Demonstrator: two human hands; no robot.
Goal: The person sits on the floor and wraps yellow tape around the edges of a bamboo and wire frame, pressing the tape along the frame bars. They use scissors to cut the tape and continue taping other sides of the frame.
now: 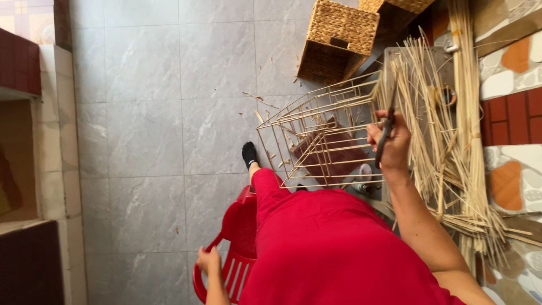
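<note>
My right hand (390,144) is raised at the right and grips dark scissors (385,135), their blades against a bundle of pale straw strands (420,107). Just left of that hand lies a gold wire basket frame (319,133) tipped on its side on the floor. My left hand (209,262) is low at the bottom, fingers closed on the edge of a red plastic chair (234,248). My red-clothed leg stretches forward to a black-socked foot (249,154) near the frame.
Two woven straw baskets (339,39) stand at the top on the grey tiled floor (147,141). More long straw (468,113) lies at the right by a patterned wall. Straw scraps litter the floor near the frame. A tiled ledge (53,130) runs along the left.
</note>
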